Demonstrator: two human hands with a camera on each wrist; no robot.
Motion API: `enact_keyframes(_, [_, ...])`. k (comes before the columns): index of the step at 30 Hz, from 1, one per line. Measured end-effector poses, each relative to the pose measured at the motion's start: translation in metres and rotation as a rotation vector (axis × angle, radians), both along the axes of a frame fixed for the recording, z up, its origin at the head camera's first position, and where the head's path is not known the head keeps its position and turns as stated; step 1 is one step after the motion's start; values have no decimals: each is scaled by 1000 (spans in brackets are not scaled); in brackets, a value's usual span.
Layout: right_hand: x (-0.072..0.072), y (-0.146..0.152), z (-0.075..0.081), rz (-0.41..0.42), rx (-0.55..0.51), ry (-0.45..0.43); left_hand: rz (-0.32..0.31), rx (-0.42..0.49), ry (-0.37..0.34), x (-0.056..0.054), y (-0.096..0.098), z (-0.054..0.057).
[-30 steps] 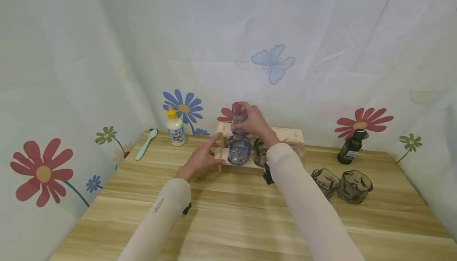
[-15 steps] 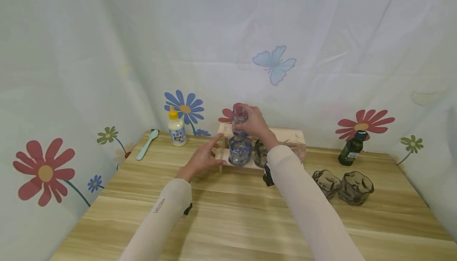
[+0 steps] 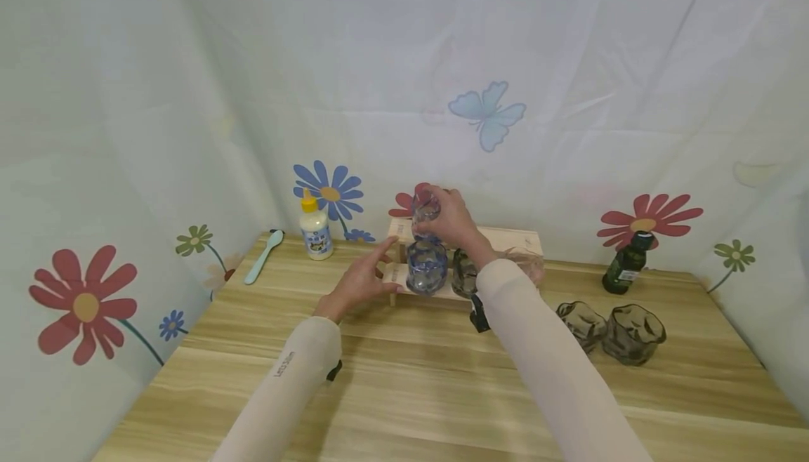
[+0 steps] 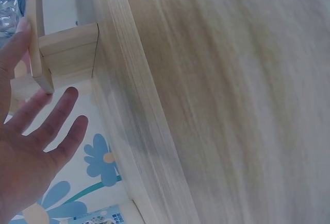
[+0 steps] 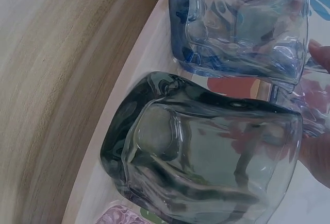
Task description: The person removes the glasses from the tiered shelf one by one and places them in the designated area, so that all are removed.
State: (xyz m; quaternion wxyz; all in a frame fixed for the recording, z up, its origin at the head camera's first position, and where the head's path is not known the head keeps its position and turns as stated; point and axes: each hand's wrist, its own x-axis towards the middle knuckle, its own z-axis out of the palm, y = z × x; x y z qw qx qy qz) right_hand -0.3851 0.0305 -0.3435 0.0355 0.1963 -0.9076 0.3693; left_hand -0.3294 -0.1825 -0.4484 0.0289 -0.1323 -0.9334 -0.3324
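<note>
A small two-step wooden rack stands at the back of the table. My right hand pinches a clear, purplish drinking glass between thumb and fingers, over the left end of the upper step. In the right wrist view, only part of that glass shows behind the others. On the lower step stand a blue glass, a grey-green glass and a pinkish glass. My left hand touches the rack's left end, thumb at the lower step, other fingers spread.
Two smoky grey glasses stand side by side at the right of the table. Behind them is a dark green bottle. To the left are a yellow-capped bottle and a mint spoon. A printed curtain hangs behind.
The whole head view has shifted slightly. Both hands keep their places at the rack, and the purplish glass stays in my right hand.
</note>
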Motion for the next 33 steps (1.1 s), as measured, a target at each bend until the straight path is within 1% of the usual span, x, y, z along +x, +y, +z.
enact_keyframes(7, [-3, 5, -1, 13, -1, 29, 6, 1, -3, 0, 0, 0])
enact_keyframes(13, [-4, 14, 0, 1, 3, 50, 2, -1, 8, 1, 0, 0])
enact_keyframes(17, [-2, 22, 2, 1, -16, 51, -5, -2, 19, 1, 0, 1])
enact_keyframes(21, [2, 30, 8, -8, -32, 35, -11, 1, 22, 1, 0, 1])
enact_keyframes(27, [8, 45, 16, -21, -28, 30, -7, -6, 24, 0, 1, 1])
enact_keyframes(33, [12, 59, 18, -26, -18, 41, 1, -19, 26, -1, 1, -1])
